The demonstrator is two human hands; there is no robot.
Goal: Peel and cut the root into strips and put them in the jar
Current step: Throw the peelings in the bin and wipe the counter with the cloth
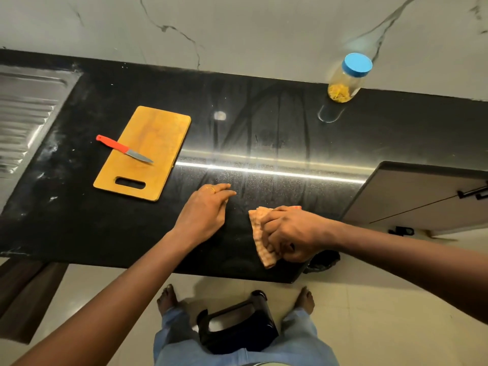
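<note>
The right hand (290, 233) is clenched on a folded checked cloth (267, 257), fingers curled over it and pressing it to the black counter (79, 220) near the front edge. Just beside it, not touching the cloth, the left hand (203, 215) lies palm down on the counter with its fingers straight and close together, holding nothing; a thin ring (211, 189) shows on one finger.

The jar (348, 77) stands at the back of the counter against the marbled wall (237, 27), well apart from both hands and to the right. Its blue lid (357, 63) is on, and a small heap of yellow strips (338, 93) sits at the bottom (the rest of the clear body looks empty, though the blur there makes this hard to judge).

To the left of the hands lies the wooden cutting board (155, 133), its handle slot toward the person. The knife (124, 149) rests across it, blade on the wood and the red handle jutting over the board's left edge. Further left, a ribbed steel drainboard (23, 109) is set into the counter.
</note>
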